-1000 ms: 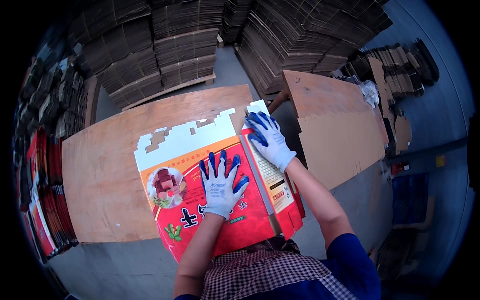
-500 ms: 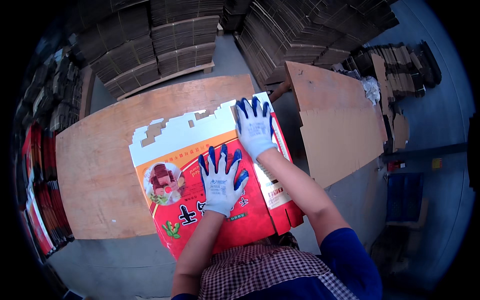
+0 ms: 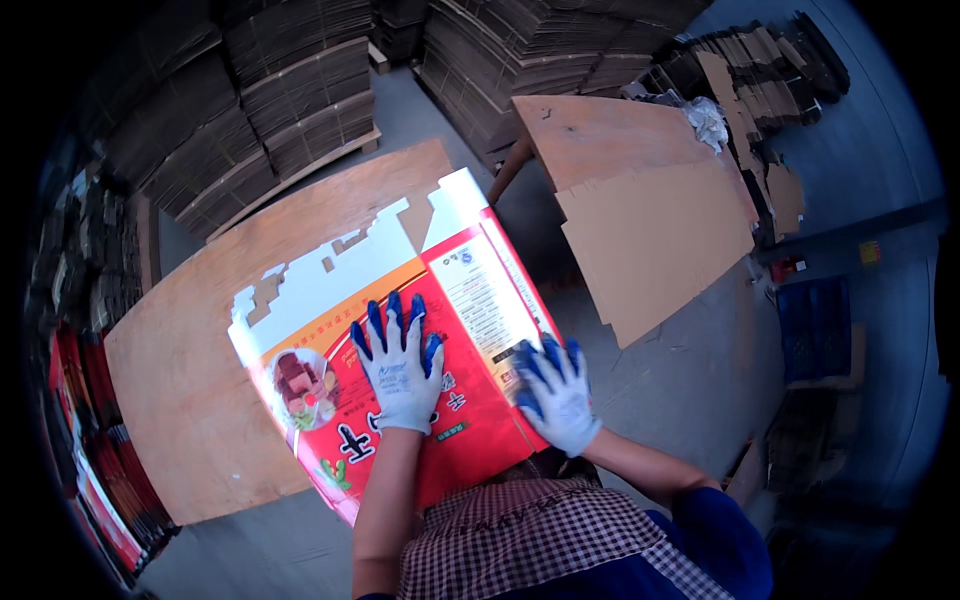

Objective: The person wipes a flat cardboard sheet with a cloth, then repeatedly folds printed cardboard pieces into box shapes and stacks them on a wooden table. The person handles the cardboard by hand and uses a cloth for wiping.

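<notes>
A flat printed cardboard carton (image 3: 470, 400) lies in front of me, red with an orange band, a white side panel and a round food picture. Its far edge is white and cut in a jagged line. My left hand (image 3: 398, 372), in a white glove with blue fingertips, rests flat on the red panel with the fingers apart. My right hand (image 3: 558, 395), gloved the same way, lies over the carton's right edge beside the white panel, its fingers spread. Neither hand grips anything that I can see.
The carton lies on a wooden table (image 3: 180, 400). To the right, a brown cardboard sheet (image 3: 655, 250) covers part of a second wooden table (image 3: 610, 140). Bundled cardboard stacks (image 3: 310, 90) stand behind. Red printed sheets (image 3: 85, 400) are piled at left; a blue crate (image 3: 815, 325) stands at right.
My right hand has moved from the far white flap back toward me, to the carton's right edge. My left hand stays flat on the red panel. The view has shifted.
</notes>
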Available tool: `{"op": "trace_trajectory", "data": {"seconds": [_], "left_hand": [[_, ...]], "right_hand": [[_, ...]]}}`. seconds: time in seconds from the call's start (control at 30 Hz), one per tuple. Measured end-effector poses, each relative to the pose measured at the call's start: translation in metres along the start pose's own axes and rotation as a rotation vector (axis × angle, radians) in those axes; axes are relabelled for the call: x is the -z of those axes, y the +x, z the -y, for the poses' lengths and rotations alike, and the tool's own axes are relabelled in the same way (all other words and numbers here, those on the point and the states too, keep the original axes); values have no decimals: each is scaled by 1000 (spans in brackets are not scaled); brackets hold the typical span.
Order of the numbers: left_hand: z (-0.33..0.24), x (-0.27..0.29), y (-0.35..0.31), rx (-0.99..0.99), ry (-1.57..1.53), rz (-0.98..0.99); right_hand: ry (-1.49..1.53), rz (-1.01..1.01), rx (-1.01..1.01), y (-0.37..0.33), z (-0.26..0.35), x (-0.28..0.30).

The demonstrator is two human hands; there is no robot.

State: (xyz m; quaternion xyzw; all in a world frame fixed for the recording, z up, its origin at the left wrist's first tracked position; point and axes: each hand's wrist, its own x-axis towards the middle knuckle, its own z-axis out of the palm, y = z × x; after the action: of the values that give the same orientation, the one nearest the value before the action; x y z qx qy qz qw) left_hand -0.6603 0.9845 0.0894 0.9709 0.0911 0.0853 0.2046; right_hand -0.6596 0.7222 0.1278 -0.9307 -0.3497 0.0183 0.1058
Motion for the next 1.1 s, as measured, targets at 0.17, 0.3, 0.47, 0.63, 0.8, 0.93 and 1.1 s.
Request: {"op": "trace_trajectory", "data": {"seconds": [0.17, 0.3, 0.47, 0.63, 0.8, 0.93, 1.1], "left_hand": [[-4, 3, 0, -16, 49, 15], [0, 4, 2, -27, 88, 65], [0, 0, 3, -34, 101, 14], [21, 5, -6, -24, -55, -8], [57, 26, -42, 111, 28, -54], [63, 14, -58, 129, 164, -31], [62, 11, -58, 157, 93, -44]], "right_hand": [[112, -64, -636, -32, -154, -42], [-261, 366, -835, -9, -204, -60], [-361, 361, -822, -33, -261, -125], [-328, 283, -768, -27, -261, -36], [-305, -363, -548, -43, -247, 163], [-451, -572, -419, -30, -191, 266], [-530, -662, -595, -23, -193, 334]]}}
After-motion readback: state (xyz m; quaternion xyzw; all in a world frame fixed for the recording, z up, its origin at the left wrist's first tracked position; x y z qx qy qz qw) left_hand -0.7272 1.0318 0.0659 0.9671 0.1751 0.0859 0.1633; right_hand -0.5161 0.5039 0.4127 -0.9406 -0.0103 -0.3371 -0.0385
